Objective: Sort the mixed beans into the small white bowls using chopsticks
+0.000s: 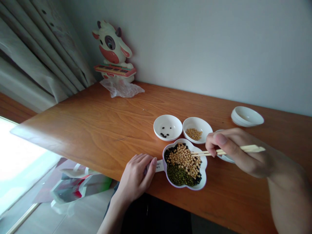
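Wooden chopsticks [251, 149] pinched in the right hand [254, 162], tips at the tan beans [181, 155] in the dish [203, 165]; left hand [137, 177] has got its handle [160, 166], two bowls [170, 125] just behind.

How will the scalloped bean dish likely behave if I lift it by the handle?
The scalloped dish likely feels heavy at the bowl end, since its beans sit beyond the handle gripped by the left hand. They lie loose, so tilting would probably spill some. Its crisp lobed outline suggests it is stiff.
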The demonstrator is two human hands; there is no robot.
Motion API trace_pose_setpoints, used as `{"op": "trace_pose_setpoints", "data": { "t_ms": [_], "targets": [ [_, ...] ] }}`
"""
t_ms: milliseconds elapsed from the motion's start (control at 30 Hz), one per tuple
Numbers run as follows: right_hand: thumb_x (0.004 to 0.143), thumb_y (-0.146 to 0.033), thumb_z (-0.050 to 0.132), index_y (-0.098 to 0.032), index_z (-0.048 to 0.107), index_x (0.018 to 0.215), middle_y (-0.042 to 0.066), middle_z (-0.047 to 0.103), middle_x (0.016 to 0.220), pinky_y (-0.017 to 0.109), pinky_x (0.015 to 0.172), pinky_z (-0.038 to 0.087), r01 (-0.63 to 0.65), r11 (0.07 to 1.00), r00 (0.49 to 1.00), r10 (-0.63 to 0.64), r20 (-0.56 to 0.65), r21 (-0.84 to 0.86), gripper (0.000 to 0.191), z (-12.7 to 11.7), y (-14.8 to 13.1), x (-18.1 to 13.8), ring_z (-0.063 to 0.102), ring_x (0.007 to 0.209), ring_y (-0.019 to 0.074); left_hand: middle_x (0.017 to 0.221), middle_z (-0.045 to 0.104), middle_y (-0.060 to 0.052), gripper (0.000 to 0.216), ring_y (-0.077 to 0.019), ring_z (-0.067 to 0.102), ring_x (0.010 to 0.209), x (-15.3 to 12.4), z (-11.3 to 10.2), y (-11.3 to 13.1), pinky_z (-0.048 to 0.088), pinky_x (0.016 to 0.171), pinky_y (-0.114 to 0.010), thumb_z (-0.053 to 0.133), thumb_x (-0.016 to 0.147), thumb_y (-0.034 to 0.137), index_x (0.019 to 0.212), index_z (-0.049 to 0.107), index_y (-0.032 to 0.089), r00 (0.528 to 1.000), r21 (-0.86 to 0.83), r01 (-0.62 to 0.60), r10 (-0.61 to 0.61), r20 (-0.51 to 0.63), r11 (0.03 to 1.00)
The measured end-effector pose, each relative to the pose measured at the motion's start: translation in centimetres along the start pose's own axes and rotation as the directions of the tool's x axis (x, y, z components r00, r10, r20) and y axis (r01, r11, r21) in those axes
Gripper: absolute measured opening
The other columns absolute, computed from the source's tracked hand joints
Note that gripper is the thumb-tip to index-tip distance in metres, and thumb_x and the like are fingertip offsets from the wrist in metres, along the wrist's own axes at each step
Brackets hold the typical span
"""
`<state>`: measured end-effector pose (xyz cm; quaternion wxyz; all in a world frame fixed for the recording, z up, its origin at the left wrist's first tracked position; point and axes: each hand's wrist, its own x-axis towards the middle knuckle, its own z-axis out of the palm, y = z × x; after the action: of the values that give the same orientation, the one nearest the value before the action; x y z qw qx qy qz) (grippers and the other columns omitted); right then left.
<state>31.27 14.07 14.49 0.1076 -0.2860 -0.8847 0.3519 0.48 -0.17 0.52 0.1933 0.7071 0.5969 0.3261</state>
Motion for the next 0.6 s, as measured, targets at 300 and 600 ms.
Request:
{"op": "trace_pose_setpoints", "data": {
  "t_ms": [300,600],
  "targets": [
    [0.116,-0.055,0.034,-0.025,0.062,0.082,-0.001,0.064,0.073,0.033,0.066,0.043,0.005,1.000,0.999,-0.006,-0.043,-0.012,0.053,-0.10,-0.15,-0.04,0.056,0.066,0.0158,0.080,0.063,-0.002,0.036,-0.0202,0.058,0.074,-0.02,0.01,-0.02,0.042,0.075,-0.035,0.042,0.118,0.034,0.085,0.052,0.023,1.000,0.008,0.010,-0.010,0.011,1.000],
    [0.114,-0.059,0.035,-0.025,0.059,0.082,0.000,0.062,0.074,0.033,0.064,0.041,-0.014,1.000,1.000,0.014,0.012,0.009,0.052,-0.29,-0.31,-0.12,0.053,0.066,0.0168,0.079,0.063,-0.002,0.036,-0.0201,0.058,0.073,0.09,0.05,-0.04,0.042,0.075,-0.036,0.041,0.117,0.033,0.084,0.052,0.023,1.000,0.012,0.004,-0.004,0.014,1.000]
  ]
}}
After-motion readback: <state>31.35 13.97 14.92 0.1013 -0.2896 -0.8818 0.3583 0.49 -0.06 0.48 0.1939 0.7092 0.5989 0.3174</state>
